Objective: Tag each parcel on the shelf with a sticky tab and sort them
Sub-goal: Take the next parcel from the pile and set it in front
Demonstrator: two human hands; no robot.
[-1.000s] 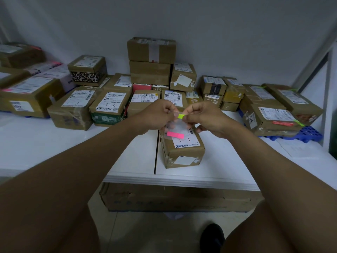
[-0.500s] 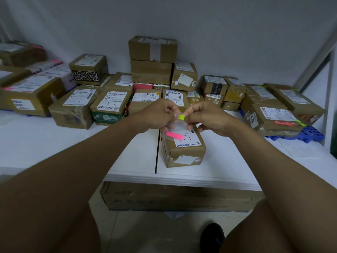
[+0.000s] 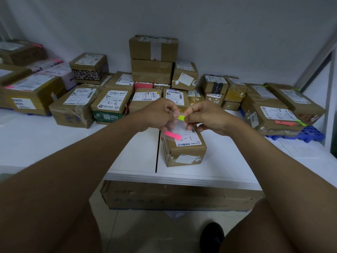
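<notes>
White shelf boards [image 3: 138,154] are seen carrying the whole stock, with brown parcels massed along the back wall [image 3: 113,105] and a further group to the right on a blue pallet [image 3: 310,133]. One small parcel [image 3: 184,148], marked "1-1" on its label, is set apart at the front edge, directly beneath the hands.

A clear backing sheet [image 3: 173,126] is held above that parcel; a pink tab [image 3: 172,135] is carried on its lower part. The sheet is gripped by the curled fingers of the left hand [image 3: 158,114]. A green tab [image 3: 181,117] is pinched at one end between thumb and forefinger of the right hand [image 3: 206,115], at the sheet's upper edge.

The step in hand is judged to be the peeling of the green tab. Whether it is fully detached cannot be told. The next move is judged to call for a clean peel, then the tab to be pressed onto the front parcel before sorting.
</notes>
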